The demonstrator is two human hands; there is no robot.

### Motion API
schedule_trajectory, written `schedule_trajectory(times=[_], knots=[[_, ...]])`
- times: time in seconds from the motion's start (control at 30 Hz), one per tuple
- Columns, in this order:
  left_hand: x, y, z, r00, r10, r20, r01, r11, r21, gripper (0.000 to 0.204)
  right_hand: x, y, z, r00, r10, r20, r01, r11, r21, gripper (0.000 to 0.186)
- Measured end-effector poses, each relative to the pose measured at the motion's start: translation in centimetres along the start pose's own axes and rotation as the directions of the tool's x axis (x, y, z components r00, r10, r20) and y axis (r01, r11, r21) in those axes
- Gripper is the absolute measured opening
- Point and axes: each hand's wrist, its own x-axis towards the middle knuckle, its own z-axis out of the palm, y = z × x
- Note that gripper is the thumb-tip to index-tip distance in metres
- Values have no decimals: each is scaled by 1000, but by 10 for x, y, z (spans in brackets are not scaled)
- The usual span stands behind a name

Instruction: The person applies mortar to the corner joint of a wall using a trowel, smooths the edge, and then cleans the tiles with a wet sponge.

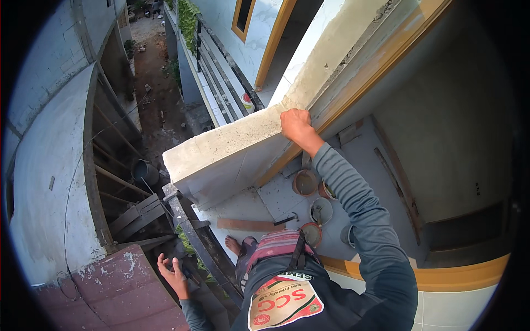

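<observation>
My right hand [298, 128] is closed, its fingers curled on the edge of the rough plastered wall [232, 135], near where it meets the taller wall. Whether a small thing is hidden under those fingers I cannot see. At the lower left, my left hand [174, 275] is held out in the air with the fingers apart and nothing in them. Beside it runs a dark metal railing [196, 234]. The wall's top face is pale and grainy, with a tiled side facing me.
Below on the tiled floor stand several buckets [305, 182], a hammer [286, 219] and a wooden plank [245, 224]. A yellow-brown frame [381, 63] rises beside the wall. At left, a deep drop leads to an alley [152, 94], beside a maroon roof panel [116, 287] and a loose cable [67, 220].
</observation>
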Motion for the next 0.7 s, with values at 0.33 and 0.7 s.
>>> schedule_trajectory(times=[0.33, 0.7], knots=[[-21, -43, -7, 992, -122, -38, 120, 992, -40, 51, -21, 3, 55, 827, 113, -551, -33, 988, 153, 24], [-19, -30, -19, 993, -96, -70, 93, 995, -33, 49, -31, -32, 2, 865, 153, -478, 271, 658, 702, 18]])
